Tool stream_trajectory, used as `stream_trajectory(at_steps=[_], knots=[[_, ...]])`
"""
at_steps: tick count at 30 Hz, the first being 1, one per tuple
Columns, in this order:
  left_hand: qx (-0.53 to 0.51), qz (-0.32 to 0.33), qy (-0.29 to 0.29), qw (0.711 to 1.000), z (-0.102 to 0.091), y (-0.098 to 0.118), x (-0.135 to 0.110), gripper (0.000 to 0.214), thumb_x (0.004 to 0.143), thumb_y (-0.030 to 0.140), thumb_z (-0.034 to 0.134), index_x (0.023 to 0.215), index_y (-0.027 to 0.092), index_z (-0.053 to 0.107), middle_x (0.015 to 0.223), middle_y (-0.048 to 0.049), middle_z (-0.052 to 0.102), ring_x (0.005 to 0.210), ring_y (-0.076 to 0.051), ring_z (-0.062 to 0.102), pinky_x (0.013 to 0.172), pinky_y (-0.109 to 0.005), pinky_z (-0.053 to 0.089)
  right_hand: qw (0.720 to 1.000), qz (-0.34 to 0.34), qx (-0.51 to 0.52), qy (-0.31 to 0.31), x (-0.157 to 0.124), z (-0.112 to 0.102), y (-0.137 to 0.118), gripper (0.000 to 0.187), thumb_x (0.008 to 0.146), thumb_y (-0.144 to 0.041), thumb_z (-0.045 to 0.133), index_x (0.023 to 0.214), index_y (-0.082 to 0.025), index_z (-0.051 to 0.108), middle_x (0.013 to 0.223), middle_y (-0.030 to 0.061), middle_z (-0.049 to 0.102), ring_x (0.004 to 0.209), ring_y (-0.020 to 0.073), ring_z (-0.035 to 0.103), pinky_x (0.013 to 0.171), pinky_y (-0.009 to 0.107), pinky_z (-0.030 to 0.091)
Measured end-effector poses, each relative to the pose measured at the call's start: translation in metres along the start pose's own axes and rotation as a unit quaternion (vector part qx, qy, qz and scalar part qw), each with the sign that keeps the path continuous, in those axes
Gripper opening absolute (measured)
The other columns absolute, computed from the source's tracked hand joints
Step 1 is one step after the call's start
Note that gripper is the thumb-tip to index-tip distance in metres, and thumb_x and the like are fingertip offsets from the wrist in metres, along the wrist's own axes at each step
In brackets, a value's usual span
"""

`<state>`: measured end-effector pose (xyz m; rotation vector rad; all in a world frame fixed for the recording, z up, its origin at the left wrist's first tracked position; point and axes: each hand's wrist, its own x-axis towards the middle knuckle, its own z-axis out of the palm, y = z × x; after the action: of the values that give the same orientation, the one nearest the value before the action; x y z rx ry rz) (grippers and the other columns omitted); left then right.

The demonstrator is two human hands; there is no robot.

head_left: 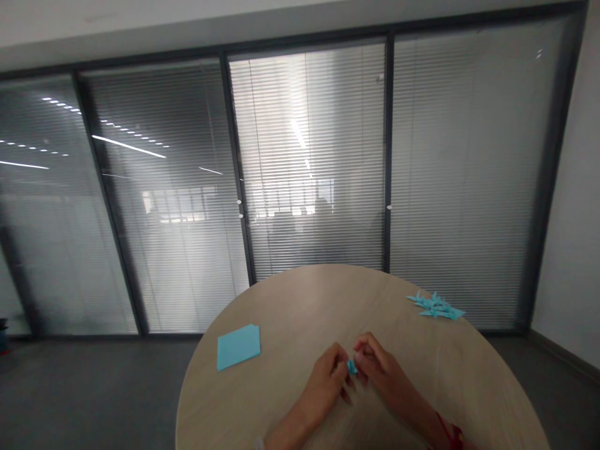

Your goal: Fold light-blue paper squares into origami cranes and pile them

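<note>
My left hand and my right hand meet over the middle of a round wooden table. Both pinch a small folded piece of blue paper between their fingertips, just above the tabletop. Most of the paper is hidden by the fingers. A red string shows at my right wrist.
A stack of flat blue paper sheets lies on the table's left side. Several folded blue paper shapes lie in a small heap at the far right edge. Behind the table stands a glass wall with closed blinds over grey floor.
</note>
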<state>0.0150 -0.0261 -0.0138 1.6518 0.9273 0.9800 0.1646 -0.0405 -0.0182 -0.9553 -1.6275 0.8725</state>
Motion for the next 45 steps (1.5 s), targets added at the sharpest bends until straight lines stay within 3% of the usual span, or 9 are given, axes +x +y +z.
stream_trajectory(at_steps=[9,16,23,34,45], knots=[[-0.059,-0.014,0.0,0.998,-0.004,-0.001,0.002,0.024,0.079,0.043,0.044,0.077,0.019,0.044,0.061,0.0001,0.054,0.053,-0.014,0.056,0.042,-0.024,0.046,0.995,0.014,0.087,-0.048,0.006,0.0,0.01,0.033,0.08,-0.051,0.058,0.088,-0.021,0.045,0.073,-0.0026,0.051,0.061,0.012,0.053,0.052,0.023,0.044],[-0.064,-0.003,0.003,0.998,-0.003,0.007,-0.002,0.025,0.078,0.042,0.046,0.075,0.018,0.046,0.067,-0.0004,0.056,0.051,-0.011,0.055,0.042,-0.022,0.045,0.991,0.016,0.103,-0.08,0.004,0.0,0.015,0.038,0.071,-0.041,0.073,0.09,-0.021,0.047,0.082,-0.0015,0.053,0.069,0.0118,0.053,0.056,0.022,0.043],[-0.069,0.003,-0.022,0.997,-0.003,0.001,0.0,0.025,0.08,0.042,0.045,0.077,0.018,0.046,0.064,-0.0023,0.059,0.055,-0.014,0.058,0.043,-0.022,0.046,0.989,0.011,0.116,-0.093,0.006,0.0,0.008,0.033,0.078,-0.048,0.063,0.086,-0.02,0.047,0.073,-0.0034,0.052,0.059,0.0103,0.052,0.053,0.023,0.042],[-0.085,0.01,-0.044,0.995,-0.003,0.006,-0.003,0.025,0.081,0.042,0.046,0.079,0.017,0.046,0.064,-0.0025,0.06,0.057,-0.014,0.059,0.045,-0.022,0.047,0.983,0.004,0.155,-0.103,0.006,-0.002,0.006,0.032,0.076,-0.045,0.068,0.084,-0.019,0.05,0.069,-0.004,0.053,0.058,0.0106,0.054,0.055,0.023,0.042],[-0.05,0.0,-0.055,0.997,-0.003,-0.002,-0.002,0.02,0.08,0.037,0.045,0.081,0.017,0.048,0.068,-0.0029,0.06,0.057,-0.014,0.059,0.046,-0.023,0.047,0.988,0.013,0.118,-0.102,0.004,-0.003,0.005,0.035,0.074,-0.049,0.067,0.085,-0.019,0.053,0.067,-0.0035,0.054,0.056,0.0116,0.053,0.055,0.024,0.041]])
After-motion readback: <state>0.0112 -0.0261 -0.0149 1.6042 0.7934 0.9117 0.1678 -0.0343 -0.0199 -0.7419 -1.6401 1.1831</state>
